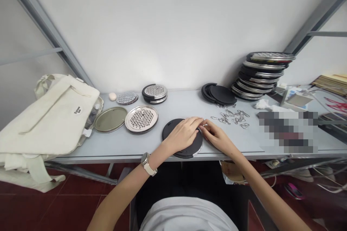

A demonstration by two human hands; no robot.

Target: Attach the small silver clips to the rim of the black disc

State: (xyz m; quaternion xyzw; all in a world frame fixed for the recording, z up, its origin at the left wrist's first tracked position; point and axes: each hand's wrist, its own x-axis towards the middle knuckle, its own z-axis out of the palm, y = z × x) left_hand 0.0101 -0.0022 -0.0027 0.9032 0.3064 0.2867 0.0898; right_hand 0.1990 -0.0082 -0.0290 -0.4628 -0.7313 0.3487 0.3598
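A round black disc (170,128) with a thin metallic edge lies near the front of the table. My left hand (184,133) rests across its top, fingers pressed together and bent over the far right rim. There its fingertips meet those of my right hand (214,135), whose thumb and forefinger pinch at the rim; whatever is between them is too small to name. Several small metal clips (235,117) are scattered to the right of my hands. Left of the disc sits a round metal grater plate (141,119) on a short stack.
A tall stack of round graters (260,75) stands back right, beside black plastic covers (222,94). Along the left are a plain metal disc (110,119), more grater plates (127,97), a black-rimmed grater (155,92) and a cream bag (54,115). A wall closes the back.
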